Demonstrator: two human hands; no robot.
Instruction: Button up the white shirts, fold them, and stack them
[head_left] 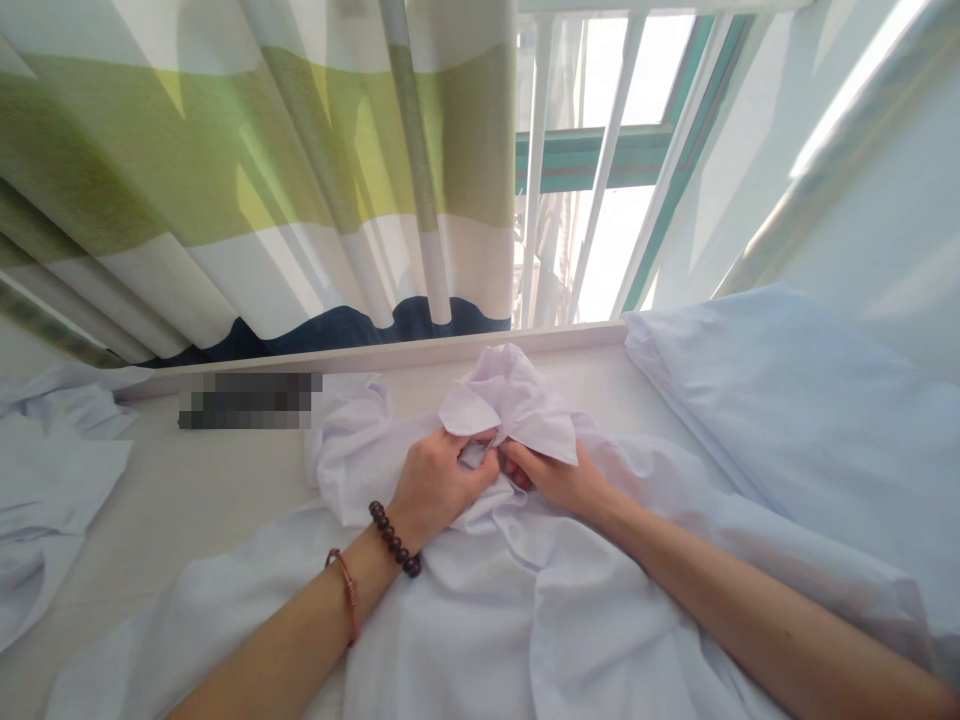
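A white shirt [525, 620] lies spread on a white table [195, 490] in front of me, its collar [510, 400] raised at the far end. My left hand [439, 480], with two bracelets on the wrist, is closed and pinches the fabric just below the collar. My right hand [551, 470] is closed too, gripping the shirt right beside the left one, partly tucked under the collar flap. Both sets of fingertips meet at the shirt's front opening; what exactly they pinch there is hidden.
More white cloth [52, 480] lies bunched at the table's left edge. A large pale sheet or pillow [787, 420] is piled at the right. A striped curtain [262, 180] and a barred window [600, 170] stand behind the table's raised back rim [375, 352].
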